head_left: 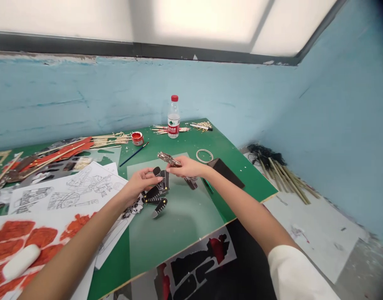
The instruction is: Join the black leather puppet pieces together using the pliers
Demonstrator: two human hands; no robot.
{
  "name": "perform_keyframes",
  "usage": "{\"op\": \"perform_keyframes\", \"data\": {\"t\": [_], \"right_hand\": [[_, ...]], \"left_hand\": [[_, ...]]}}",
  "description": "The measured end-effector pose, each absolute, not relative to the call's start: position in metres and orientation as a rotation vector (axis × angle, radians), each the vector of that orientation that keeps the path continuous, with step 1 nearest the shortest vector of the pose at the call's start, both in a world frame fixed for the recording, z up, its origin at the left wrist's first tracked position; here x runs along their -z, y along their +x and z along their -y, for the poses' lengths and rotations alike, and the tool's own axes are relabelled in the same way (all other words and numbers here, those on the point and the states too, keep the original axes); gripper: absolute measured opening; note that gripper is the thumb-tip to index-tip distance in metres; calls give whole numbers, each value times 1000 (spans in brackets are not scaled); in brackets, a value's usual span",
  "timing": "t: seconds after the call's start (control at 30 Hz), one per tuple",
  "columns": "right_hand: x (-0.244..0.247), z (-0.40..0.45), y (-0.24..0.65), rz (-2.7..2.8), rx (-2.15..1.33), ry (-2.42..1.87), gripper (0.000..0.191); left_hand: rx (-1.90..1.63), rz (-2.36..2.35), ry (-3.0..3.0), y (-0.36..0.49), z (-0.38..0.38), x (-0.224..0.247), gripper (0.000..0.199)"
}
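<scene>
My left hand (pixel 143 181) pinches a black cut-out figure (pixel 156 191), whose jointed pieces are joined by brass-coloured fasteners. The figure's lower pieces hang over a translucent sheet (pixel 175 233) on the green table. Close beside it, my right hand (pixel 186 166) is wrapped round a silver metal hand tool (pixel 169 158), its head pointing up and left. A smaller dark piece (pixel 191 183) shows just below my right hand; whether it is joined to the figure cannot be made out.
A water bottle (pixel 173 118), a red paint jar (pixel 137 138) and a brush (pixel 133 154) stand or lie farther back. Line drawings (pixel 85 187) cover the left side. A tape ring (pixel 204 156) and a dark block (pixel 226 172) lie right. Sticks (pixel 285 177) are on the floor.
</scene>
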State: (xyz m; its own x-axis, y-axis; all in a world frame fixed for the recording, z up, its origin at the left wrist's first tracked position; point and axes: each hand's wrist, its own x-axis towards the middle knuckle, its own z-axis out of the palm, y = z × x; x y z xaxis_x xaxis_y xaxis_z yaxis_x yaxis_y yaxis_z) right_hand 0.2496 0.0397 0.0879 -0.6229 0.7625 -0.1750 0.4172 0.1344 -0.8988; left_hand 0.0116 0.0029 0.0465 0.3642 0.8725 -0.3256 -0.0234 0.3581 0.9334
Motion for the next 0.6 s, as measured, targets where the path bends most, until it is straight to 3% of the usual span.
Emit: {"op": "perform_keyframes", "data": {"t": [0.27, 0.47, 0.6], "right_hand": [[-40, -6, 235, 1884, -1082, -1318, 37], [-28, 22, 236, 1758, -992, -1587, 68], [-28, 28, 238, 1802, -836, -1704, 68]], "left_hand": [[-832, -1060, 995, 23, 5, -22, 50], [-1034, -1113, 1050, 28, 8, -13, 45], [-1104, -1173, 1052, 29, 9, -13, 46]]}}
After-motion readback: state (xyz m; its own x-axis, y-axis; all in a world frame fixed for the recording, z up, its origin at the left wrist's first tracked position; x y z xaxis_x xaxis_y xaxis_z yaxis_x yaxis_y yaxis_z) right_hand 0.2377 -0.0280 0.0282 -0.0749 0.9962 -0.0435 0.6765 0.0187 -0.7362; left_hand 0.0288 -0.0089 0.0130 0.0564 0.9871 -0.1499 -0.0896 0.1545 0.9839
